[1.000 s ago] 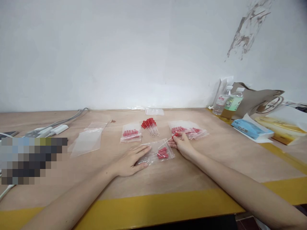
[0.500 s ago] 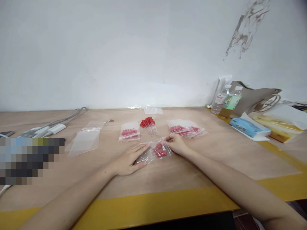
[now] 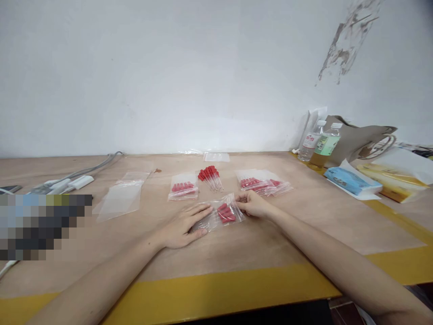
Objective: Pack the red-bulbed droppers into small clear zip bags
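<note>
Bright, even, soft light with faint shadows; wide-angle bending toward nine and three o'clock; slightly soft focus throughout.

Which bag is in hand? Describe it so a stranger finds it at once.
On the wooden table, look just nearer than the loose red droppers. The clear zip bag lies there, left hand flat on it, right hand pinching its end. The other filled bags lie untouched.

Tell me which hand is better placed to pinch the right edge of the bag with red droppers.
Probably the right hand: its fingers touch that edge of the bag, while the left hand lies flat on the bag's other end, holding it on the table.
</note>
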Demonstrator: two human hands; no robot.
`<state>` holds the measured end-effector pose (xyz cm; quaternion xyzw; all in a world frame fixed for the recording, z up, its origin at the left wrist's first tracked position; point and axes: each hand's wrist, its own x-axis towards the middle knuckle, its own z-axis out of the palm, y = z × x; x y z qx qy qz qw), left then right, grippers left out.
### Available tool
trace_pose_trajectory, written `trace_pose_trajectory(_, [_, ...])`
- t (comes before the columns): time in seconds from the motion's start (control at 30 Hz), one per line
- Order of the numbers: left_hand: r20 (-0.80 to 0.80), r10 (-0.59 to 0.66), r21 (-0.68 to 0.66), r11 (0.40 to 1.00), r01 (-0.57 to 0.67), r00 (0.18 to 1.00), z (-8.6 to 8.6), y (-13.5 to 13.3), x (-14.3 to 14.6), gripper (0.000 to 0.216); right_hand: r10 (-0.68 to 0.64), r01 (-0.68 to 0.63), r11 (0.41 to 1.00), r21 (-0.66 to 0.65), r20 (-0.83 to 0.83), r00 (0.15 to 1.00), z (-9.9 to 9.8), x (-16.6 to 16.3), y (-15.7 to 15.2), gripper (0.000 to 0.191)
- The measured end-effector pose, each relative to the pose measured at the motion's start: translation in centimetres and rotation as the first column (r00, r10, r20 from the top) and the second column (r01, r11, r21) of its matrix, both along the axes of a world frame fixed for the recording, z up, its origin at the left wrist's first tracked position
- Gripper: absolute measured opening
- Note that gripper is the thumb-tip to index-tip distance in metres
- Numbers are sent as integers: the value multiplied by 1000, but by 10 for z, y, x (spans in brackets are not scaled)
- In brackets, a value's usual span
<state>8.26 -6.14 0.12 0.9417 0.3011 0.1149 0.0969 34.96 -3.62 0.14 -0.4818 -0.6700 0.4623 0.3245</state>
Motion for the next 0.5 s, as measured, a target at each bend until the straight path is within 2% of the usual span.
trace_pose_trajectory(0.1, [5, -20, 3, 1000, 20, 1000, 0, 1, 0, 53, -223, 194, 964, 181, 158, 962, 5, 6, 12, 15])
trace_pose_trajectory(0.17, [3, -16, 5, 1000, 16, 1000, 1, 1, 1, 52, -317, 232, 910, 343, 217, 923, 10, 3, 24, 10])
trace_pose_trajectory(0.23, [1, -13, 4, 1000, 13, 1000, 1, 0, 1, 52, -364, 221, 877, 427, 288, 886, 15, -8, 39, 10])
trace_pose_trajectory(0.33, [-9, -16, -2, 1000, 16, 1000, 2, 0, 1, 53, -427, 239, 859, 453, 376, 822, 19, -33, 62, 25])
trace_pose_trajectory(0.43, [-39, -13, -8, 1000, 13, 999, 3, -1, 0, 55, -451, 274, 871, 409, 441, 776, 20, -57, 79, 45])
trace_pose_trajectory(0.5, [-53, -6, -15, 1000, 5, 999, 4, -1, 0, 55, -444, 283, 884, 372, 481, 756, 20, -67, 86, 48])
